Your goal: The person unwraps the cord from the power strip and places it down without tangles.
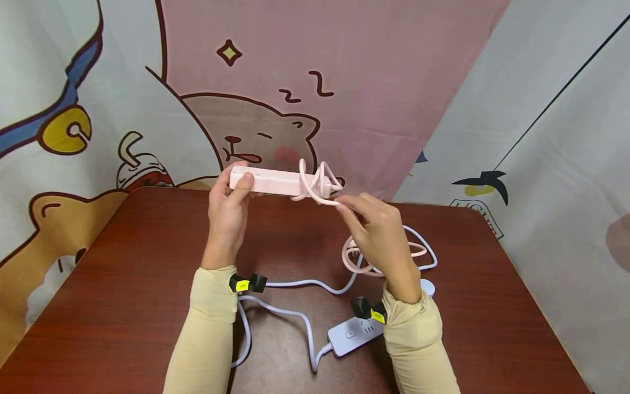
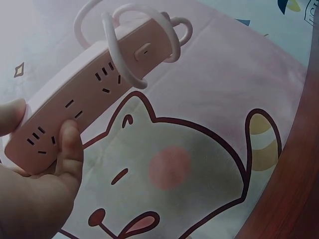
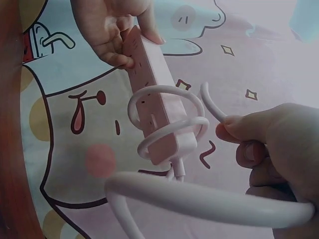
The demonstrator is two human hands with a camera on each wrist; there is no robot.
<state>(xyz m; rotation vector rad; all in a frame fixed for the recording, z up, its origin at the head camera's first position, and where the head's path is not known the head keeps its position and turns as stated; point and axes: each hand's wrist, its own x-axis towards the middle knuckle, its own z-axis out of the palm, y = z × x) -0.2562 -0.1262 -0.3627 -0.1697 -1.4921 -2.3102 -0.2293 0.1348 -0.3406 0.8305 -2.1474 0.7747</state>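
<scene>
My left hand point(image 1: 228, 216) grips the end of a pink power strip point(image 1: 275, 181), raised above the table and lying roughly level. Its socket face, with several slots and a switch, shows in the left wrist view. Loops of the strip's pink cord point(image 3: 167, 90) circle its far end, near where the cord comes out. To the right, my right hand point(image 1: 386, 235) pinches the cord between thumb and fingertips. In the right wrist view a thick cord stretch point(image 3: 199, 201) crosses close to the camera.
On the brown table point(image 1: 147, 306) a white power strip point(image 1: 351, 336) lies partly behind my right forearm. Its white cable point(image 1: 305, 282) winds across the middle. More pink cord point(image 1: 346, 262) lies coiled under my right hand. A cartoon-printed curtain point(image 1: 374, 82) hangs behind the table.
</scene>
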